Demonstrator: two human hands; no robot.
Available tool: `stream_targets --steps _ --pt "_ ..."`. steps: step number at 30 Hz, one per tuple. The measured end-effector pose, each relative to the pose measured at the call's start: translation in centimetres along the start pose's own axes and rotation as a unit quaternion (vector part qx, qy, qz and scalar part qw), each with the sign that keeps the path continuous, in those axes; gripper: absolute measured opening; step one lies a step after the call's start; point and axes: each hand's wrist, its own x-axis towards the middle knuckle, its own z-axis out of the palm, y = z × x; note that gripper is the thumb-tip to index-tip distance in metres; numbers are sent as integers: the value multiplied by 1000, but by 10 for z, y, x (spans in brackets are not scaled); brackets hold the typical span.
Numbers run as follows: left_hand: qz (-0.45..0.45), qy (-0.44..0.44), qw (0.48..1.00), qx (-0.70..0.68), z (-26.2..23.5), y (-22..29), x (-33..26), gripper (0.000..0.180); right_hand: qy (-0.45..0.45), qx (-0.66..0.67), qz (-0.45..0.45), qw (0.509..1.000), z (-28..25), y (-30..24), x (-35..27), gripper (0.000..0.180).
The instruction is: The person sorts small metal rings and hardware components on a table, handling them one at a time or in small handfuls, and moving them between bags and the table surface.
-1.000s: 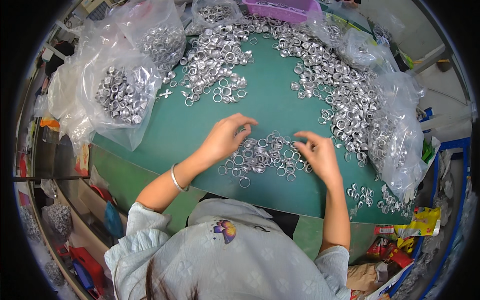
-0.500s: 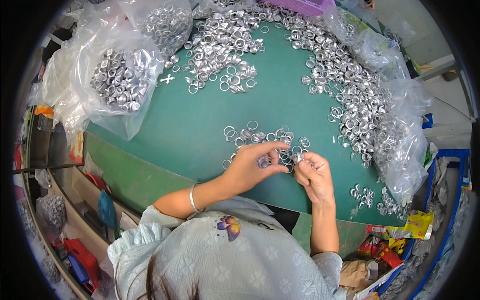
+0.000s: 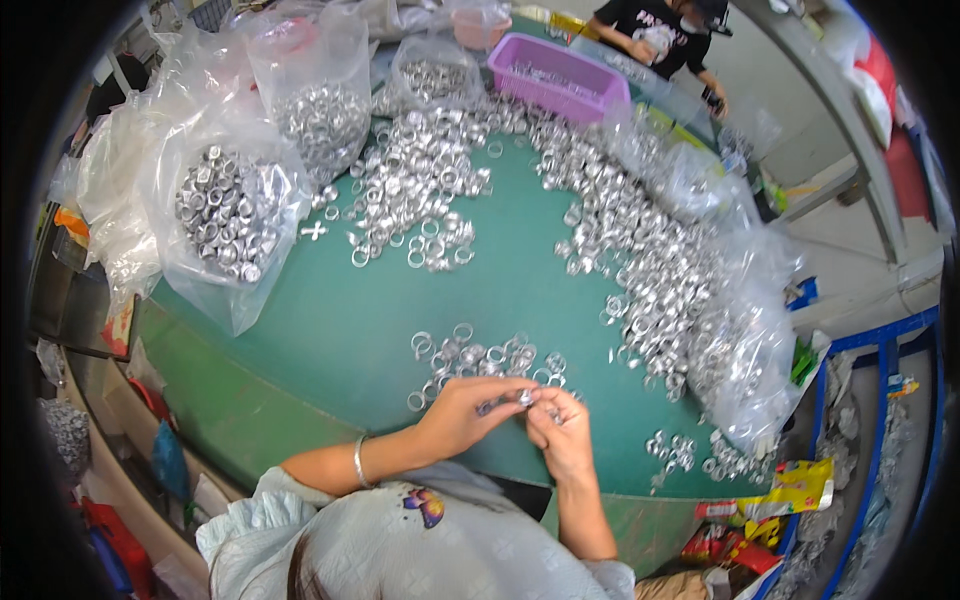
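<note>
My left hand (image 3: 462, 418) is curled closed, with silver metal rings in its fingers and one shiny ring (image 3: 525, 397) at its fingertips. Thumb and fingers of my right hand (image 3: 563, 438) pinch together right beside that ring, and a bit of silver metal shows among them. My two hands meet at the fingertips, so which one bears the ring's weight is hard to make out. Just beyond them a small loose pile of rings (image 3: 462, 355) lies on the green table (image 3: 350, 310), partly covered by my hands.
Large heaps of rings lie at the back (image 3: 425, 165) and right (image 3: 660, 270). A clear bag of rings (image 3: 230, 225) stands at the left, a purple basket (image 3: 560, 85) at the back. Small ring clusters (image 3: 670, 452) sit near the right front edge. Another person (image 3: 660, 40) is beyond the table.
My left thumb and fingers, apart before, have closed, and the hands have come together at a ring. The view has tilted up, bringing the basket and the other person into sight.
</note>
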Motion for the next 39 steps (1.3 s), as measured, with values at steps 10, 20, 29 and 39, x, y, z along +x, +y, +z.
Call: stream_targets --steps 10,20,29,39 --pt "-61 -79 994 -35 -9 5 7 38 -47 6 -9 999 9 1 7 20" --pt "-75 -102 990 -63 -15 4 12 38 -40 22 12 999 11 1 12 20" --pt "-73 -106 989 -74 -16 1 12 36 -36 29 15 999 15 0 13 19" --pt "-100 -118 986 -67 -17 2 14 36 -39 72 0 997 17 3 14 18"
